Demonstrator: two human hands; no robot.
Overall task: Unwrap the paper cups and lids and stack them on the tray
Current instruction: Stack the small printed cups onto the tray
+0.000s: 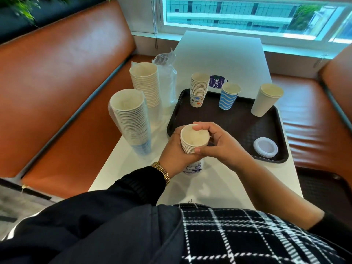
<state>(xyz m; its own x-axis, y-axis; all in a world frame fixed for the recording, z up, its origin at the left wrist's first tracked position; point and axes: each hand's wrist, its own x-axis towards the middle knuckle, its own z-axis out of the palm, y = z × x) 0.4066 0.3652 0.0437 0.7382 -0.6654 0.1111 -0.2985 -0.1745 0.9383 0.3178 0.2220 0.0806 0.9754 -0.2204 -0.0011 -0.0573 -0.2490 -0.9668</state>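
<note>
My left hand (174,151) grips a short stack of patterned paper cups (194,139) from below, near the front left corner of the dark tray (234,119). My right hand (219,141) pinches the stack's rim and side. On the tray stand a patterned cup stack (199,89), a blue wavy cup (228,96), a plain white cup stack (265,100) and a small pile of white lids (265,147). Left of the tray, two tall cup stacks in clear wrap (133,121) (147,84) stand on the table, with a clear plastic sleeve (167,73) behind them.
The white table (219,52) runs toward a window. A round purple sticker (217,81) lies behind the tray. Orange bench seats flank the table on the left (62,82) and right (314,121).
</note>
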